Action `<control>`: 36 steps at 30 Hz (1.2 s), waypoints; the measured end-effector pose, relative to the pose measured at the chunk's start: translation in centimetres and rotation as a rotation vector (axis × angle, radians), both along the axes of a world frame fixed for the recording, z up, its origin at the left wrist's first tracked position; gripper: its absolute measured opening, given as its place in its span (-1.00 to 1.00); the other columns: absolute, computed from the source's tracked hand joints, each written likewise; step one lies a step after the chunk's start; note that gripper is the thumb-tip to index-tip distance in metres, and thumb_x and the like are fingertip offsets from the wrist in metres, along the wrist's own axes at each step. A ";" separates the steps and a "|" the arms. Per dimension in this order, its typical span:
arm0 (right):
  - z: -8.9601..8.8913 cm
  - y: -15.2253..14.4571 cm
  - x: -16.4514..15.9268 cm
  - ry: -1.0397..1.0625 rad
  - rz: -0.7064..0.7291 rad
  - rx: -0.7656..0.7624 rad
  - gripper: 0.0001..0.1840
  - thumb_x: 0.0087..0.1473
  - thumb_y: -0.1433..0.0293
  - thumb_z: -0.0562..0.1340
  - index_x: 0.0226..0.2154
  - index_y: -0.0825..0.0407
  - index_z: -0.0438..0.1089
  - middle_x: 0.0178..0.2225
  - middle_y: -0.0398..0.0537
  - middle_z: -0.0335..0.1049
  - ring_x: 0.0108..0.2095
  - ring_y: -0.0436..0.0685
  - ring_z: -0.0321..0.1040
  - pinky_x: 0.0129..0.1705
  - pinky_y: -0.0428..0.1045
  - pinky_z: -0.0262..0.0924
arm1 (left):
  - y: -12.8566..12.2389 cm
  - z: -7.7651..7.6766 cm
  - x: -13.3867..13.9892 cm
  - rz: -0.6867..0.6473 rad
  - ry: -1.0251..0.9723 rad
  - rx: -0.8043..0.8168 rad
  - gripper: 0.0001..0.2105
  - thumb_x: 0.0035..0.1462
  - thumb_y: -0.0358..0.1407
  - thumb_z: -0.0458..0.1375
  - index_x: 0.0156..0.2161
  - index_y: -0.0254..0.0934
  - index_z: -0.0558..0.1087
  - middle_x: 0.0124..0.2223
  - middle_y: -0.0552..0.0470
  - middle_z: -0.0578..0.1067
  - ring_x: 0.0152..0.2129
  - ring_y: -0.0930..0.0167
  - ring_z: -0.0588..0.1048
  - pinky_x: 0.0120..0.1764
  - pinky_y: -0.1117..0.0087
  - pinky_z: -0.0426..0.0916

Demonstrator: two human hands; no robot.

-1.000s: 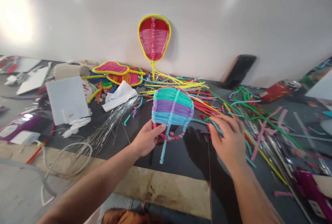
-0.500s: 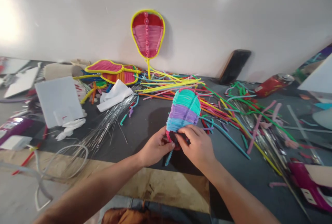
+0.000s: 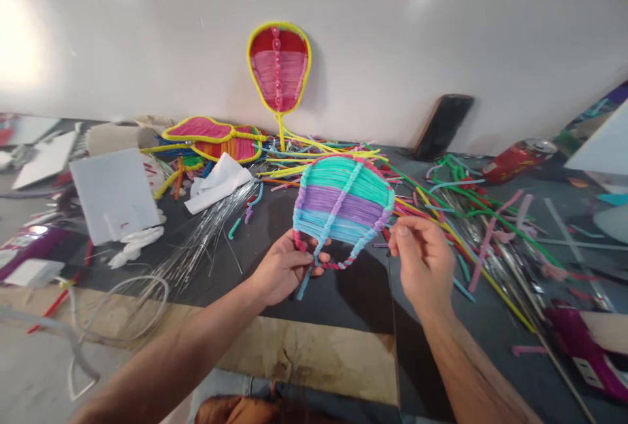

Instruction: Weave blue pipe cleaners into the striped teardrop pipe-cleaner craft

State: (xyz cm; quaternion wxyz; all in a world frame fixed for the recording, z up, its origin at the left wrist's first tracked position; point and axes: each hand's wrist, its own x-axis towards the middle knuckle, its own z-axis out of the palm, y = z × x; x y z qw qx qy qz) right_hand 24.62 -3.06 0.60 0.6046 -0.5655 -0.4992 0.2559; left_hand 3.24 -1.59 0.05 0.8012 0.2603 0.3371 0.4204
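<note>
My left hand pinches the lower tip of a pipe-cleaner petal, its fingers closed around the frame near the short blue stem. Bands of teal, purple and light blue fill the petal, with a twisted rib down its middle. A gap shows between the light-blue band and the pink-and-blue lower rim. Off the petal's right edge, my right hand is raised with thumb and fingertips pressed together. A thin dark line hangs below those fingertips, but I cannot make out what they hold.
A finished pink-and-red petal with a yellow rim leans on the white wall. Loose pipe cleaners lie behind the work. Wires, a phone, a red can and a purple glue gun surround it.
My right hand has let go of the petal's lower part and moved right. The petal has turned to show its broad face, while my left hand keeps hold of it.
</note>
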 end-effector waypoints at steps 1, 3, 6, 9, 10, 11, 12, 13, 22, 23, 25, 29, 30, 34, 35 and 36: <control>-0.1 0.1 0.1 0.039 0.027 -0.032 -0.85 0.11 0.29 0.20 -0.28 0.02 0.34 -0.48 -0.16 0.35 -0.56 -0.03 0.29 -0.53 -0.10 0.23 | 0.0 0.1 -0.1 0.004 -0.010 0.003 -0.78 -0.11 -0.60 0.17 -0.32 -0.33 0.36 -0.20 -0.04 0.51 -0.41 0.43 0.53 -0.45 0.49 0.42; -0.2 0.3 0.1 0.070 0.081 -0.083 -0.84 0.09 0.28 0.21 -0.29 0.03 0.34 -0.50 -0.18 0.34 -0.58 -0.05 0.27 -0.55 -0.11 0.22 | 0.0 0.2 -0.1 0.012 -0.015 0.006 -0.78 -0.11 -0.61 0.16 -0.32 -0.33 0.36 -0.20 -0.04 0.51 -0.43 0.45 0.52 -0.46 0.49 0.41; -0.2 0.3 -0.1 0.082 0.113 -0.107 -0.84 0.08 0.28 0.22 -0.30 0.03 0.34 -0.48 -0.17 0.34 -0.58 -0.06 0.26 -0.56 -0.12 0.21 | 0.0 0.3 -0.2 0.023 -0.006 -0.023 -0.75 -0.14 -0.63 0.14 -0.32 -0.31 0.35 -0.24 0.01 0.50 -0.46 0.45 0.51 -0.49 0.49 0.40; -0.1 0.2 -0.3 0.101 0.119 -0.122 -0.83 0.08 0.27 0.21 -0.30 0.02 0.33 -0.46 -0.17 0.35 -0.59 -0.06 0.25 -0.59 -0.13 0.19 | 0.1 0.3 -0.2 0.036 -0.004 -0.073 -0.73 -0.17 -0.64 0.14 -0.34 -0.29 0.34 -0.35 0.08 0.46 -0.49 0.44 0.51 -0.52 0.49 0.38; -0.1 0.2 -0.4 0.102 0.126 -0.135 -0.83 0.08 0.27 0.21 -0.30 0.02 0.32 -0.47 -0.17 0.35 -0.60 -0.07 0.24 -0.60 -0.13 0.18 | 0.1 0.2 -0.2 0.040 -0.004 -0.079 -0.73 -0.18 -0.64 0.13 -0.34 -0.29 0.34 -0.37 0.09 0.45 -0.49 0.44 0.51 -0.52 0.49 0.39; -0.2 0.2 -0.4 0.097 0.135 -0.149 -0.83 0.08 0.26 0.20 -0.31 0.02 0.32 -0.47 -0.18 0.34 -0.62 -0.07 0.24 -0.61 -0.13 0.18 | 0.1 0.2 -0.2 0.042 -0.003 -0.077 -0.73 -0.19 -0.64 0.13 -0.35 -0.29 0.35 -0.38 0.10 0.45 -0.49 0.43 0.51 -0.52 0.48 0.39; -0.2 0.2 -0.4 0.086 0.143 -0.164 -0.82 0.08 0.26 0.20 -0.31 0.02 0.32 -0.49 -0.18 0.33 -0.63 -0.06 0.24 -0.62 -0.12 0.18 | 0.1 0.2 -0.2 0.042 0.001 -0.070 -0.73 -0.19 -0.64 0.13 -0.35 -0.29 0.35 -0.38 0.09 0.44 -0.49 0.44 0.51 -0.52 0.49 0.38; -0.3 0.3 -0.3 0.065 0.146 -0.171 -0.82 0.08 0.25 0.19 -0.31 0.02 0.32 -0.50 -0.19 0.33 -0.63 -0.05 0.24 -0.61 -0.11 0.19 | 0.1 0.2 -0.2 0.041 0.007 -0.061 -0.74 -0.18 -0.64 0.13 -0.35 -0.30 0.35 -0.38 0.08 0.44 -0.49 0.44 0.50 -0.53 0.49 0.37; 0.7 1.4 5.7 -0.576 -0.255 -0.002 -0.80 0.09 0.30 0.12 -0.30 0.02 0.40 -0.31 0.00 0.47 -0.33 0.13 0.39 -0.25 0.04 0.28 | 1.4 1.1 -1.5 0.196 0.096 -0.022 -0.72 -0.20 -0.61 0.09 -0.31 -0.32 0.38 -0.34 0.03 0.47 -0.51 0.46 0.47 -0.56 0.51 0.34; 0.8 1.5 6.6 -0.606 -0.306 -0.009 -0.79 0.09 0.30 0.11 -0.30 0.02 0.40 -0.30 0.01 0.48 -0.33 0.13 0.39 -0.27 0.03 0.28 | 1.7 1.3 -1.8 0.230 0.111 -0.018 -0.71 -0.20 -0.61 0.09 -0.30 -0.31 0.38 -0.33 0.04 0.47 -0.51 0.46 0.47 -0.56 0.50 0.34; 0.9 1.7 8.1 -0.654 -0.364 -0.050 -0.77 0.07 0.32 0.09 -0.29 0.03 0.41 -0.29 0.04 0.49 -0.34 0.14 0.39 -0.29 0.03 0.28 | 2.1 1.5 -2.2 0.277 0.127 0.001 -0.72 -0.19 -0.61 0.09 -0.30 -0.31 0.39 -0.32 0.05 0.47 -0.51 0.48 0.46 -0.55 0.51 0.35; 0.7 2.1 10.4 -0.720 -0.411 -0.175 -0.75 0.03 0.36 0.09 -0.29 0.04 0.44 -0.30 0.04 0.50 -0.35 0.16 0.40 -0.25 0.06 0.27 | 2.4 1.9 -2.5 0.302 0.143 0.044 -0.73 -0.19 -0.61 0.09 -0.32 -0.31 0.40 -0.36 0.06 0.46 -0.52 0.48 0.45 -0.57 0.51 0.35; 0.7 2.1 10.8 -0.718 -0.433 -0.181 -0.75 0.03 0.35 0.09 -0.29 0.04 0.45 -0.30 0.04 0.51 -0.34 0.17 0.40 -0.24 0.07 0.27 | 2.5 2.1 -2.5 0.308 0.146 0.059 -0.74 -0.19 -0.61 0.09 -0.33 -0.31 0.40 -0.37 0.07 0.46 -0.52 0.48 0.45 -0.57 0.51 0.35; 1.1 1.8 13.0 -0.559 -0.587 -0.083 -0.73 0.03 0.36 0.09 -0.27 0.08 0.43 -0.35 0.01 0.49 -0.43 0.11 0.41 -0.31 0.03 0.30 | 2.4 3.2 -2.8 0.382 0.175 0.105 -0.73 -0.19 -0.61 0.09 -0.34 -0.30 0.41 -0.39 0.08 0.47 -0.54 0.48 0.45 -0.58 0.52 0.37; 1.3 1.7 13.5 -0.481 -0.643 -0.041 -0.72 0.04 0.36 0.07 -0.24 0.09 0.42 -0.36 0.00 0.48 -0.46 0.09 0.40 -0.36 0.01 0.30 | 2.1 3.4 -2.9 0.408 0.190 0.110 -0.74 -0.20 -0.61 0.10 -0.35 -0.29 0.41 -0.39 0.10 0.46 -0.54 0.48 0.46 -0.57 0.52 0.38; 1.4 1.6 13.9 -0.406 -0.696 -0.002 -0.70 0.05 0.36 0.06 -0.22 0.10 0.40 -0.37 -0.01 0.47 -0.49 0.07 0.39 -0.40 0.00 0.30 | 1.7 3.6 -3.0 0.428 0.206 0.109 -0.75 -0.20 -0.61 0.11 -0.37 -0.29 0.41 -0.40 0.11 0.46 -0.53 0.48 0.46 -0.56 0.52 0.40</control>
